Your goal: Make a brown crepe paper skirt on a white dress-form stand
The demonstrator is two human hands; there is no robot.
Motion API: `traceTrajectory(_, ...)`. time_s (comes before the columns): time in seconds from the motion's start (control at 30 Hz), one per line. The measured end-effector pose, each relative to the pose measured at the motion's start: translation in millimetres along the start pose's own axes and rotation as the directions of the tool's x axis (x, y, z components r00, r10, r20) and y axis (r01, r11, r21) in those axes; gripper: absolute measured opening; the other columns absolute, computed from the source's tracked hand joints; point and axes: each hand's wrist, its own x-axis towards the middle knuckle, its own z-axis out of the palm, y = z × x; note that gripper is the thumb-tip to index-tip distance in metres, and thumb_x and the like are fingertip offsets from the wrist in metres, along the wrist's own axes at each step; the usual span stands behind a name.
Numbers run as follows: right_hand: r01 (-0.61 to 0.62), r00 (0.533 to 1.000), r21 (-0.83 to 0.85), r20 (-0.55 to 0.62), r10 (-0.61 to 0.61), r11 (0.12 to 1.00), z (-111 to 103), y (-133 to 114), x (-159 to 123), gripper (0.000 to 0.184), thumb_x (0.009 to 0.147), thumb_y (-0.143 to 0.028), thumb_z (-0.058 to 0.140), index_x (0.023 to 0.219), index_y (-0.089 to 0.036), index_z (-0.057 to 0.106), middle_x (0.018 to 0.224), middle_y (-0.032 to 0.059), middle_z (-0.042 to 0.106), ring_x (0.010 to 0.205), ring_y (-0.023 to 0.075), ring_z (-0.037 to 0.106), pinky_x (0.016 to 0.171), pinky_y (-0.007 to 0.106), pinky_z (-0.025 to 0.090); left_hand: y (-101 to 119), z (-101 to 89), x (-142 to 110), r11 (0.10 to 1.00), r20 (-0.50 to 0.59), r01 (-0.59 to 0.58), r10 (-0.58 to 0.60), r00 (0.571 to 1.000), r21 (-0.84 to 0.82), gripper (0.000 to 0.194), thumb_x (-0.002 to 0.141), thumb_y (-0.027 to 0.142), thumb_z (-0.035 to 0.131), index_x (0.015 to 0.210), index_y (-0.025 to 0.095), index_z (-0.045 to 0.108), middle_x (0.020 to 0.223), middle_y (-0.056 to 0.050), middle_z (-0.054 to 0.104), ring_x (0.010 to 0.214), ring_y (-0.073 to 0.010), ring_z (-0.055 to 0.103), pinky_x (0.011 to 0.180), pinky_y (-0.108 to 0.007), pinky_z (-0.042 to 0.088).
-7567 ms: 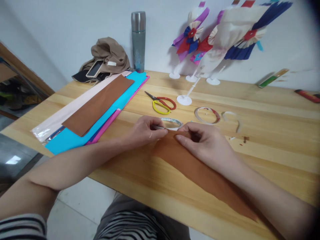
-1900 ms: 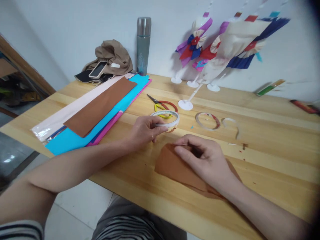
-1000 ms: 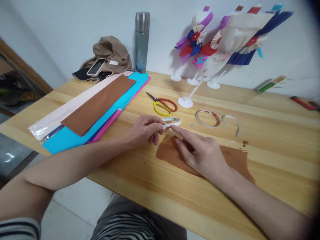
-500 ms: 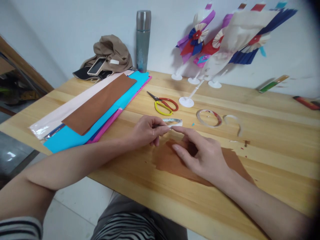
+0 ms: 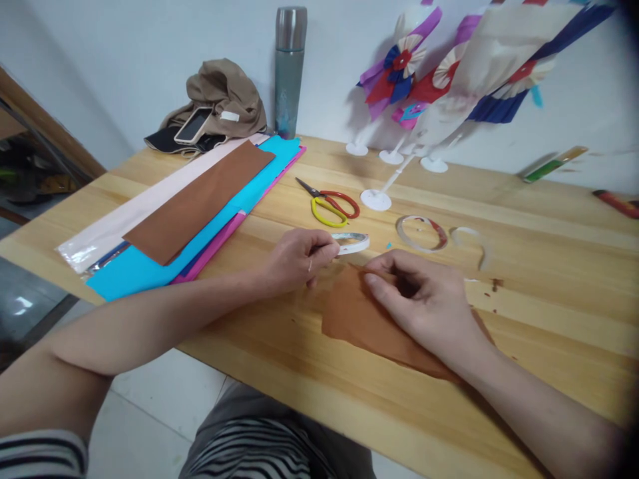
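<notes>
Brown sheet (image 5: 362,316) spreads over the desk (image 5: 279,339), partly beneath the right grip (image 5: 432,299), which pinches its far edge between thumb and finger; the left grip (image 5: 298,259), near that edge, holds a white tape ring (image 5: 355,248) by its left side.

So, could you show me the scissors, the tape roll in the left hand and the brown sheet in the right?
Scissors (image 5: 316,193), head view: dark metal by the pivot.
Tape roll (image 5: 354,248), head view: front of its white outer band.
Brown sheet (image 5: 363,315), head view: uncovered surface toward its left end.
</notes>
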Motion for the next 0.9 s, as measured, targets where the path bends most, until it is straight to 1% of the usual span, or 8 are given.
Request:
traceTrajectory(0.13, -0.078, 0.996, 0.129, 0.050, 0.072, 0.989, 1.8, 0.1, 2.1, 0.016, 0.085, -0.029, 0.061, 0.070, -0.024, 0.062, 0.057, -0.0017, 0.059, 0.049, 0.0142, 0.050, 0.045, 0.028, 0.039, -0.6, -0.4, 0.2, 0.998, 0.004, -0.041, 0.040, 0.999, 0.053, 0.035, 0.093, 0.021, 0.046, 0.059, 0.018, 0.042, 0.042, 0.007, 0.046, 0.040, -0.0066, 0.043, 0.047, -0.020, 0.033)
traceTrajectory(0.23, -0.105, 0.992, 0.160, 0.083, 0.093, 0.982, 2.3, -0.2, 3.0, 0.016, 0.084, -0.030, 0.062, 0.070, -0.024, 0.062, 0.057, -0.0019, 0.059, 0.050, 0.0141, 0.051, 0.046, 0.027, 0.038, -1.3, -0.4, 0.1, 0.996, 0.011, -0.049, 0.049, 0.999, 0.075, 0.035, 0.093, 0.021, 0.047, 0.059, 0.018, 0.042, 0.043, 0.007, 0.045, 0.042, -0.0066, 0.044, 0.050, -0.020, 0.034)
traceTrajectory(0.33, -0.084, 0.994, 0.132, 0.075, 0.075, 0.988, 1.4, -0.9, 4.0, 0.017, 0.085, -0.030, 0.062, 0.069, -0.024, 0.062, 0.056, -0.0023, 0.057, 0.050, 0.0141, 0.050, 0.047, 0.028, 0.038, -2.4, -0.2, -0.5, 0.993, 0.028, -0.063, 0.061, 0.998, 0.099, 0.035, 0.093, 0.021, 0.047, 0.058, 0.018, 0.043, 0.044, 0.007, 0.046, 0.044, -0.0073, 0.044, 0.052, -0.022, 0.033)
traceTrajectory(0.5, -0.051, 0.997, 0.052, 0.060, 0.047, 0.997, -0.6, -1.5, 4.8, 0.015, 0.085, -0.027, 0.062, 0.071, -0.024, 0.064, 0.060, -0.0005, 0.062, 0.053, 0.0156, 0.053, 0.051, 0.029, 0.040, -2.7, 0.3, -1.6, 0.986, 0.036, -0.092, 0.088, 0.996, 0.136, 0.036, 0.093, 0.021, 0.047, 0.057, 0.018, 0.044, 0.045, 0.006, 0.047, 0.049, -0.0093, 0.046, 0.056, -0.024, 0.034)
traceTrajectory(0.77, -0.075, 0.997, 0.024, 0.035, 0.074, 0.997, -0.7, 2.2, 4.5, 0.017, 0.086, -0.029, 0.065, 0.069, -0.024, 0.062, 0.062, 0.0007, 0.066, 0.054, 0.0162, 0.055, 0.052, 0.030, 0.043, -4.5, 2.4, -1.6, 0.979, 0.042, -0.124, 0.119, 0.992, 0.161, 0.038, 0.093, 0.020, 0.047, 0.056, 0.018, 0.042, 0.046, 0.005, 0.046, 0.052, -0.0103, 0.045, 0.059, -0.025, 0.034)
traceTrajectory(0.9, -0.088, 0.996, 0.013, 0.029, 0.088, 0.996, 0.0, 2.2, 5.8, 0.021, 0.086, -0.032, 0.067, 0.067, -0.025, 0.060, 0.060, 0.0007, 0.064, 0.054, 0.0165, 0.055, 0.052, 0.030, 0.042, -7.0, 4.1, -1.3, 0.976, 0.031, -0.148, 0.145, 0.989, 0.160, 0.035, 0.093, 0.019, 0.048, 0.058, 0.018, 0.044, 0.048, 0.006, 0.046, 0.053, -0.0100, 0.045, 0.059, -0.025, 0.033)
